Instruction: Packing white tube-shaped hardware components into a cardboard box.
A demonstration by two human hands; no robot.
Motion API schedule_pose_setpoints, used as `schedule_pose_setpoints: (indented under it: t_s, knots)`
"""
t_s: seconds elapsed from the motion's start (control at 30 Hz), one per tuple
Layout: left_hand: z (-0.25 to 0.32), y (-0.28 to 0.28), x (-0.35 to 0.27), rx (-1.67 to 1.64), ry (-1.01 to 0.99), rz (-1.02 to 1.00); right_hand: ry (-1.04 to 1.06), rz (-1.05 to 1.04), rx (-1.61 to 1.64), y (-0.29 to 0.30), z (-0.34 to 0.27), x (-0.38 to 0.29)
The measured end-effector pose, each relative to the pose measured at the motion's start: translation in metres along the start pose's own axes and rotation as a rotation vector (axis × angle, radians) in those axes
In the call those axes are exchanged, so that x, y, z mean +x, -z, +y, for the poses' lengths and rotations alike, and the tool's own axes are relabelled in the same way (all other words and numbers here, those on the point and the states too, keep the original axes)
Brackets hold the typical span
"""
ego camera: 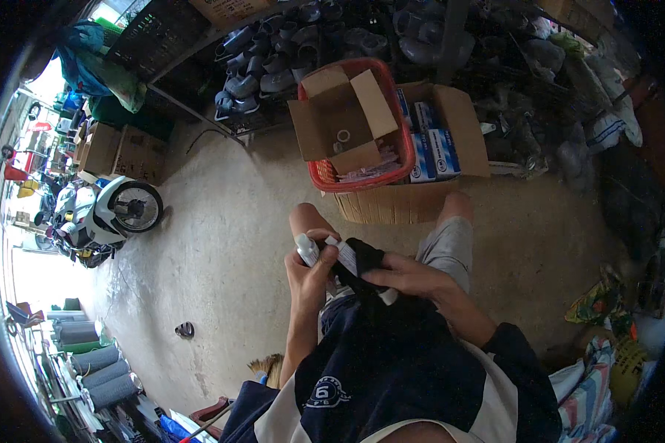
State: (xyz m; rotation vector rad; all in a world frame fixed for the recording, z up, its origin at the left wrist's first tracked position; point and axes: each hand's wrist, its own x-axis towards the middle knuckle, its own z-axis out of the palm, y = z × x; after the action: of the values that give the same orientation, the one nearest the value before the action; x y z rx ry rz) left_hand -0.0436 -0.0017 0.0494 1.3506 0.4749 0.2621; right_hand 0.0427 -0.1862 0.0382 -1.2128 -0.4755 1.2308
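Observation:
My left hand (312, 266) is closed around a small white bottle (307, 249) with a white cap, held upright-tilted above my left knee. A white printed slip or label (346, 256) lies against its fingers, beside a black cloth (366, 256). My right hand (402, 274) grips the black cloth and partly covers the slip's lower end. A small white piece (388, 296) pokes out beneath the right hand; its kind cannot be told. Beyond my knees, an open cardboard box (341, 119) with a few white rings inside sits in a red plastic basket (360, 184).
Under the basket stands a larger cardboard carton (404, 205) holding blue-and-white boxes (444, 152). Grey pipe fittings (277, 63) fill the shelf behind. A motorbike (108, 213) stands at the left, with a sandal (184, 330) on the floor. Sacks (587, 382) lie at the right.

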Motion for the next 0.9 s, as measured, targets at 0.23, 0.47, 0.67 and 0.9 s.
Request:
schedule_pose_setpoints:
  t_s: [0.23,0.47,0.67,0.9]
  knots:
    - [-0.008,-0.008,-0.003,0.017,-0.088,-0.18,-0.149,-0.007,-0.102,0.009,-0.006,-0.003]
    - [0.007,-0.002,0.004,0.145,-0.03,-0.132,-0.028,0.123,0.084,-0.01,0.017,0.025]
    - [0.006,0.01,0.003,0.238,-0.073,-0.116,0.183,-0.058,-0.048,-0.01,0.002,0.017]
    - [0.006,-0.002,-0.005,0.087,-0.151,0.069,0.075,0.116,-0.197,-0.023,-0.012,0.024]
